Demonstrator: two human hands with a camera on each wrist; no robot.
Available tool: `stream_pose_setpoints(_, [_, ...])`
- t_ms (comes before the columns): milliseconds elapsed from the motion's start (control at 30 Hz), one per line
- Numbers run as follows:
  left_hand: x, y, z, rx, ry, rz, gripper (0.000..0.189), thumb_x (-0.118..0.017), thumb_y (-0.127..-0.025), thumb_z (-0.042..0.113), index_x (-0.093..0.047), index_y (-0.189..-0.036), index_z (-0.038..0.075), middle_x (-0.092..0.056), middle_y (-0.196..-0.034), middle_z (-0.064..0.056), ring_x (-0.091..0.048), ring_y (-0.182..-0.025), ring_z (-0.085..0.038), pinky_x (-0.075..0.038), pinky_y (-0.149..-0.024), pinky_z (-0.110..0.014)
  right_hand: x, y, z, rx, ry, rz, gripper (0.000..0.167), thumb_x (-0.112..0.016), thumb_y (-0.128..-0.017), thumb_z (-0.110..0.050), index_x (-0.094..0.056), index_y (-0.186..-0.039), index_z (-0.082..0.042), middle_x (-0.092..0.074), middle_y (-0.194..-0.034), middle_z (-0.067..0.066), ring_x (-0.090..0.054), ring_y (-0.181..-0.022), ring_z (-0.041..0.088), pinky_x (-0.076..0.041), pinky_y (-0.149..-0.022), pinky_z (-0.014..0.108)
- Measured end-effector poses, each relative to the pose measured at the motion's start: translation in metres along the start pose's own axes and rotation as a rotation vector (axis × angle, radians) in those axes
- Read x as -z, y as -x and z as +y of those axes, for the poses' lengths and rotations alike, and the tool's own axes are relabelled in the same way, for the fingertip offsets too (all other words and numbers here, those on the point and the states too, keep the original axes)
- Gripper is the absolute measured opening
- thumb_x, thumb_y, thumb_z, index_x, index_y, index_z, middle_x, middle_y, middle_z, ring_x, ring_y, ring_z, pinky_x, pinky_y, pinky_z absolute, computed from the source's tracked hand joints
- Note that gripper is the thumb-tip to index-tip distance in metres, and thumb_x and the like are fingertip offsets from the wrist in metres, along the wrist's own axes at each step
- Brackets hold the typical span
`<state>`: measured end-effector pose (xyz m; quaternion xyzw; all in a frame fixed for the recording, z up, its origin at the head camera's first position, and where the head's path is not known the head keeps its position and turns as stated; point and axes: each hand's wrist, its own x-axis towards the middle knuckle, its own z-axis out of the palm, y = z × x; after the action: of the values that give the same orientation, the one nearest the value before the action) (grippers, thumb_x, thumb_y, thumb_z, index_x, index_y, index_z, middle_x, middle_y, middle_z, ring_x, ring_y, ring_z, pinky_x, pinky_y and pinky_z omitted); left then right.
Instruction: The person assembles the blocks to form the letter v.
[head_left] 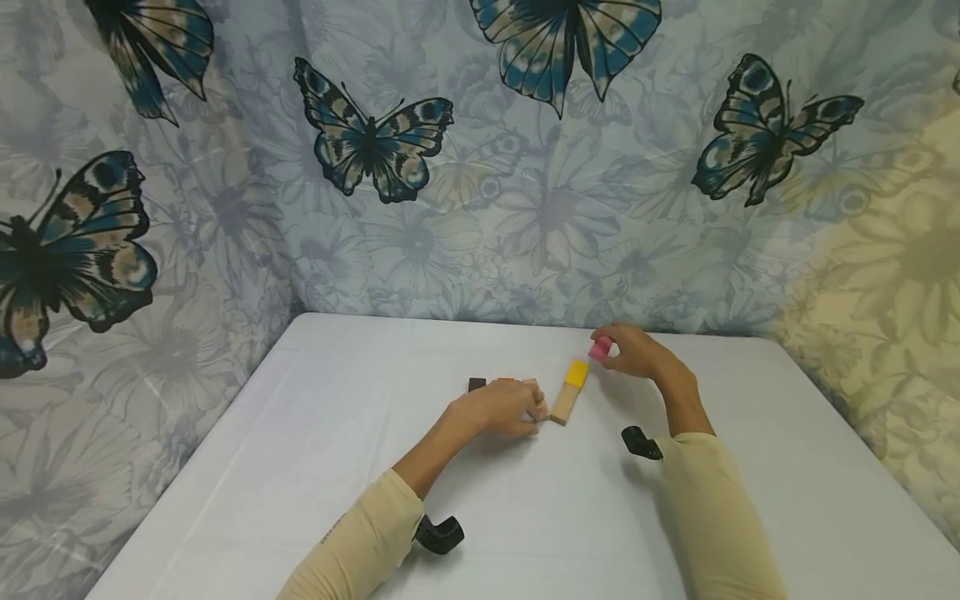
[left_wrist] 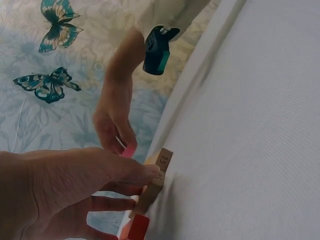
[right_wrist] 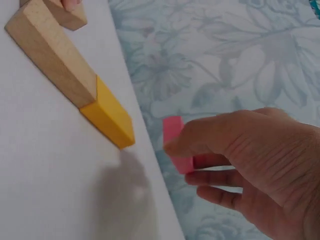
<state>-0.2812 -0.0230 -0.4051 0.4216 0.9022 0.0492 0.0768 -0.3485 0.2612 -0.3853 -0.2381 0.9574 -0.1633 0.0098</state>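
My right hand [head_left: 637, 354] pinches a small pink block [head_left: 601, 348] above the far part of the table; in the right wrist view the pink block [right_wrist: 173, 132] sits between thumb and fingers. Below it lies a yellow block [head_left: 576, 372], end to end with a plain wooden block [head_left: 564, 404]. My left hand [head_left: 498, 408] pinches another wooden block [left_wrist: 149, 194] between thumb and fingers, close beside the first one. Printed numbers show on the wood. A red block [left_wrist: 136, 227] lies just past that block, partly hidden by the left hand in the head view.
A dark block [head_left: 477, 384] lies behind the left hand. The white table [head_left: 315, 450] meets a butterfly-patterned cloth [head_left: 420, 267] at its far edge. Black wrist mounts, one by the left sleeve [head_left: 441, 535] and one by the right sleeve [head_left: 642, 442], stick out over the table.
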Motion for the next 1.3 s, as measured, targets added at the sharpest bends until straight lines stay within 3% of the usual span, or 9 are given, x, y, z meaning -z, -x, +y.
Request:
stream_pose_setpoints(433, [-0.002, -0.003, -0.002, 0.014, -0.008, -0.010, 0.028, -0.071, -0.100, 0.030, -0.078, -0.126, 0.021, -0.064, -0.126, 0.010, -0.061, -0.115, -0.003, -0.052, -0.095, -0.016, -0.026, -0.024, 0.019, -0.026, -0.034, -0.022, 0.040, -0.067, -0.096, -0.004, -0.063, -0.133, 0.010, -0.064, -0.128, 0.031, -0.057, -0.121, 0.049, -0.046, -0.110, 0.067])
stream_pose_setpoints(633, [-0.001, -0.003, -0.002, 0.007, 0.004, -0.016, 0.028, -0.070, -0.101, 0.029, -0.078, -0.126, 0.020, -0.063, -0.125, 0.009, -0.061, -0.113, -0.004, -0.051, -0.094, -0.016, -0.029, -0.020, 0.019, 0.003, -0.027, -0.023, 0.049, -0.065, -0.089, 0.007, -0.059, -0.138, 0.008, -0.058, -0.143, 0.034, -0.045, -0.139, 0.060, -0.037, -0.115, 0.073])
stream_pose_setpoints(967, [-0.005, -0.004, -0.004, -0.007, 0.010, -0.016, 0.024, -0.072, -0.100, 0.029, -0.080, -0.120, 0.018, -0.059, -0.114, 0.009, -0.051, -0.099, -0.001, -0.045, -0.080, -0.013, -0.038, -0.018, 0.020, -0.004, -0.009, 0.006, 0.041, -0.065, -0.089, 0.008, -0.065, -0.130, 0.010, -0.062, -0.129, 0.033, -0.059, -0.121, 0.051, -0.047, -0.108, 0.066])
stream_pose_setpoints(1300, [-0.004, -0.002, -0.005, 0.010, -0.009, -0.008, 0.024, -0.071, -0.100, 0.030, -0.081, -0.120, 0.019, -0.061, -0.119, 0.011, -0.054, -0.103, -0.001, -0.049, -0.088, -0.015, -0.034, -0.021, 0.013, -0.009, -0.004, -0.047, 0.041, -0.063, -0.092, 0.007, -0.065, -0.133, 0.007, -0.063, -0.129, 0.031, -0.060, -0.120, 0.048, -0.049, -0.108, 0.064])
